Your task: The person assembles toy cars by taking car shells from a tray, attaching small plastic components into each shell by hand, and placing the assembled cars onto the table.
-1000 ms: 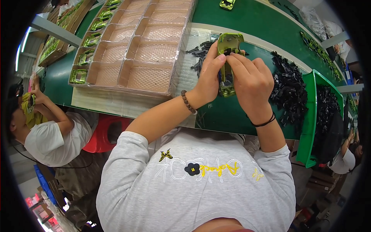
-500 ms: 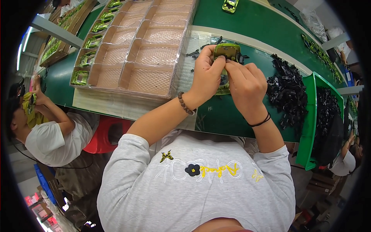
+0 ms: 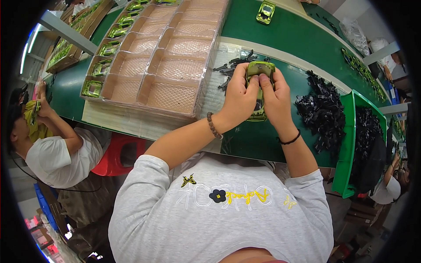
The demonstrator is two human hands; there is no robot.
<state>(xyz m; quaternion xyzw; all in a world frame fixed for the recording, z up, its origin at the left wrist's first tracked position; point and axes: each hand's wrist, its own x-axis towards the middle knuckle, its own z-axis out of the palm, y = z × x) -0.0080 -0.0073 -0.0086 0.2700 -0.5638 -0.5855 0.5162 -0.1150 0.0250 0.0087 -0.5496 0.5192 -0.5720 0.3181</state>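
Observation:
A shiny green toy car body (image 3: 261, 68) is gripped between my two hands above the green work surface. My left hand (image 3: 239, 97) wraps its left side and my right hand (image 3: 276, 97) its right side. Both thumbs press side by side on the face turned toward me, and the fingers behind it are hidden. Just below, another green car body (image 3: 257, 116) lies on the table, partly covered by my hands. Small black plastic parts (image 3: 234, 66) are scattered beside my left hand.
To the left stands a clear divided tray (image 3: 169, 98) with green car bodies (image 3: 101, 68) in its left column. A heap of black parts (image 3: 322, 109) and a green bin (image 3: 346, 149) are on the right. One car (image 3: 265, 12) lies farther back. A co-worker (image 3: 57, 144) sits at left.
My right hand has gone from pinching at the car body's lower edge to gripping its right side. Both thumbs now press on it together.

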